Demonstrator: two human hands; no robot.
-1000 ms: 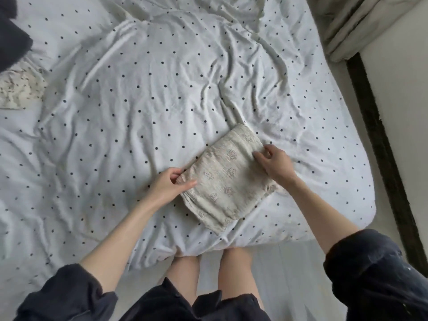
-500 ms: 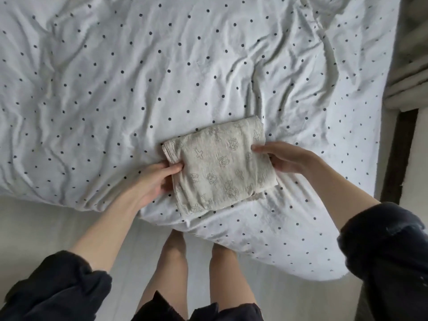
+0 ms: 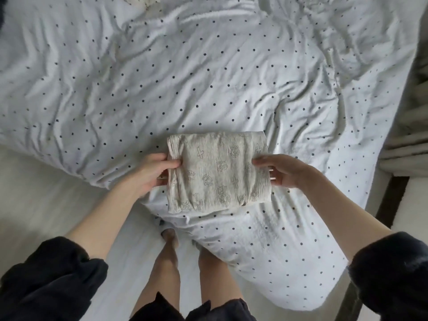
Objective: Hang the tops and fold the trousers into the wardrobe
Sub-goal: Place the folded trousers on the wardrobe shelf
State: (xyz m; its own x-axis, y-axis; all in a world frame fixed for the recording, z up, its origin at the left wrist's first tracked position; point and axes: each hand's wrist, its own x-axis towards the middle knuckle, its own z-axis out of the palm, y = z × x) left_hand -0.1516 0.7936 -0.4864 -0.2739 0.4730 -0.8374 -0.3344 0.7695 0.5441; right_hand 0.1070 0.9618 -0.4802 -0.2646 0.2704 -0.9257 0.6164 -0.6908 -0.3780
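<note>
Beige patterned trousers (image 3: 217, 172), folded into a compact rectangle, are seen held at the near edge of the bed (image 3: 231, 66), gripped on either side. The left hand (image 3: 150, 174) is clamped on the left edge of the bundle, thumb on top and fingers tucked beneath; the right hand (image 3: 281, 170) is closed on the right edge in the same manner, thumb laid across the top and fingers curled under. A second earlier the bundle was lying askew on the polka-dot duvet, pressed flat by both hands; it has since been squared up, drawn toward the bed's edge and taken into a two-sided grip, its front edge now overhanging the duvet. Whether it has fully left the bedding cannot be told. Folding of this garment is judged complete, and carriage to the wardrobe, which is not in view, is taken to be the step in hand. A loosened fold on the way is the likely risk, since soft layers are held only at their ends. Another pale patterned garment (image 3: 141, 0) is partly visible at the far edge of the bed.
</note>
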